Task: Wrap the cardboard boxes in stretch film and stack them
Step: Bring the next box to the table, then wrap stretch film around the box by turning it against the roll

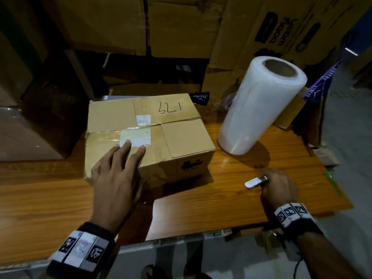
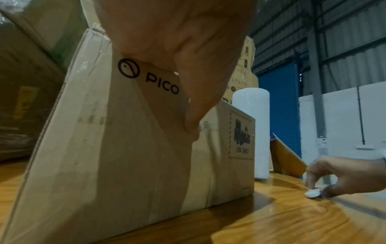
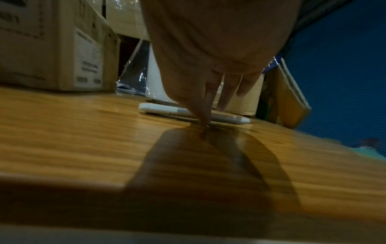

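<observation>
A taped cardboard box (image 1: 177, 135) marked "521" sits in the middle of the wooden table (image 1: 201, 208). My left hand (image 1: 124, 162) lies flat on the box's near-left top corner with straight fingers; in the left wrist view the thumb (image 2: 194, 115) hangs over the box's front face (image 2: 125, 156). An upright roll of stretch film (image 1: 259, 105) stands right of the box, also seen as the roll (image 2: 250, 123). My right hand (image 1: 278, 188) pinches a white cutter (image 1: 254, 182) lying on the table. The same right hand (image 2: 338, 176) grips the cutter (image 2: 312, 193). The right wrist view shows the cutter (image 3: 167, 109) under my fingers (image 3: 200, 105).
Large cardboard cartons (image 1: 124, 25) wall off the back of the table. A film-wrapped box (image 1: 30, 135) stands at the left. Flat cardboard (image 1: 291, 115) leans behind the roll. The table ends at the right, with grey floor (image 1: 346, 137) beyond.
</observation>
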`<act>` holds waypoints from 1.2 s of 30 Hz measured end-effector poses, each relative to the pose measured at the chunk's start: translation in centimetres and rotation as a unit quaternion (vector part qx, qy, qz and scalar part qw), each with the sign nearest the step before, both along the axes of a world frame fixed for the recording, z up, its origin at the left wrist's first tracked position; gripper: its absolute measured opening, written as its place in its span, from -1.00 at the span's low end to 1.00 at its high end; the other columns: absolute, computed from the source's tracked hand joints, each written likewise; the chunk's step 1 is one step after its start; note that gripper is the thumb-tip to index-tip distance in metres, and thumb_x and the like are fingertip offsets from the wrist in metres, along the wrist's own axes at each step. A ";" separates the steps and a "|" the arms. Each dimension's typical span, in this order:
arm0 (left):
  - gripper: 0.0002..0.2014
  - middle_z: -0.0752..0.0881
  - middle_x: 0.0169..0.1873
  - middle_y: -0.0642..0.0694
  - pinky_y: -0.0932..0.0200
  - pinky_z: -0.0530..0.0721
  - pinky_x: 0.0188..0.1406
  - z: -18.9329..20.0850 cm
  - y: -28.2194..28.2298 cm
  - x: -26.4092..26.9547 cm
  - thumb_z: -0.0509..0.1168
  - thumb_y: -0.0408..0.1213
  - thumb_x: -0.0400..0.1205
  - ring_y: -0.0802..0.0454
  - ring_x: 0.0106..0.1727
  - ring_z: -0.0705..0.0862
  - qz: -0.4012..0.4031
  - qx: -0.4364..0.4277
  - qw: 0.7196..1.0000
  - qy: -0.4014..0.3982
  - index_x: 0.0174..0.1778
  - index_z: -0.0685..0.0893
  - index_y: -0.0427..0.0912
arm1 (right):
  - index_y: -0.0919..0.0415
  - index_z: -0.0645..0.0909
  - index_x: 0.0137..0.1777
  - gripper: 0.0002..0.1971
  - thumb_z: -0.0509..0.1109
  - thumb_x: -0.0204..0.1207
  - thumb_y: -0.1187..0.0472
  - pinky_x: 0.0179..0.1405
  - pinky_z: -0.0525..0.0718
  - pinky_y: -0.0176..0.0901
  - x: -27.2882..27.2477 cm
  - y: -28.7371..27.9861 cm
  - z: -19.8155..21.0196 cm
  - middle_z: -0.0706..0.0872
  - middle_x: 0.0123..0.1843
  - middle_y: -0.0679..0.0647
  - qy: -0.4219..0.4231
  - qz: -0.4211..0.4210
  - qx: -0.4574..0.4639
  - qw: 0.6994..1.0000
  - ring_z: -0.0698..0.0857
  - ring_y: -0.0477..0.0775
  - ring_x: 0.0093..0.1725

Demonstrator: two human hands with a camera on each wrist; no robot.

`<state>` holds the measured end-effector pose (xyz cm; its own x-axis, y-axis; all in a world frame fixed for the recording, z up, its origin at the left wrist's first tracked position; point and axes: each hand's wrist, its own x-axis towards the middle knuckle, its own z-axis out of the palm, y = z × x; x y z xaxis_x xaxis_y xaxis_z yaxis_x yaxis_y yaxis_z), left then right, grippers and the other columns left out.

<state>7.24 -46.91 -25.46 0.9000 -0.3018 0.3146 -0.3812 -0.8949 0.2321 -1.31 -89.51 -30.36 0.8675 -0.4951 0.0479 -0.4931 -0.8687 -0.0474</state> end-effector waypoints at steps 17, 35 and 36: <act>-0.12 0.40 0.69 -0.19 -0.47 0.40 0.47 0.5 -1.4 0.2 0.65 -0.08 0.45 -0.32 0.67 0.35 0.022 0.005 1.000 0.019 0.71 0.43 0.06 | 0.09 0.74 0.33 -0.74 0.44 0.67 0.22 0.00 0.62 -0.08 -1.5 -2.9 0.6 0.68 0.39 0.05 -0.048 0.060 0.131 0.988 0.63 0.01 0.20; -0.17 0.53 0.41 -0.22 -0.22 0.63 0.33 5.5 -12.4 1.2 0.71 0.01 0.36 -0.22 0.38 0.56 0.086 -0.009 0.993 0.079 0.48 0.49 -0.07 | 0.23 0.31 0.72 -0.04 0.67 0.37 0.03 0.78 0.16 0.19 10.1 -2.5 18.0 0.34 0.71 0.27 -0.352 0.267 0.046 0.896 0.25 0.27 0.74; -0.16 0.48 0.51 -0.17 -0.14 0.59 0.43 6.5 -14.0 1.5 0.63 0.16 0.41 -0.14 0.46 0.50 0.047 -0.045 0.993 0.096 0.55 0.46 -0.02 | 0.20 0.33 0.71 -0.03 0.69 0.35 -0.01 0.77 0.16 0.28 10.8 -2.9 18.2 0.40 0.68 0.23 -0.310 0.283 0.037 0.907 0.28 0.25 0.73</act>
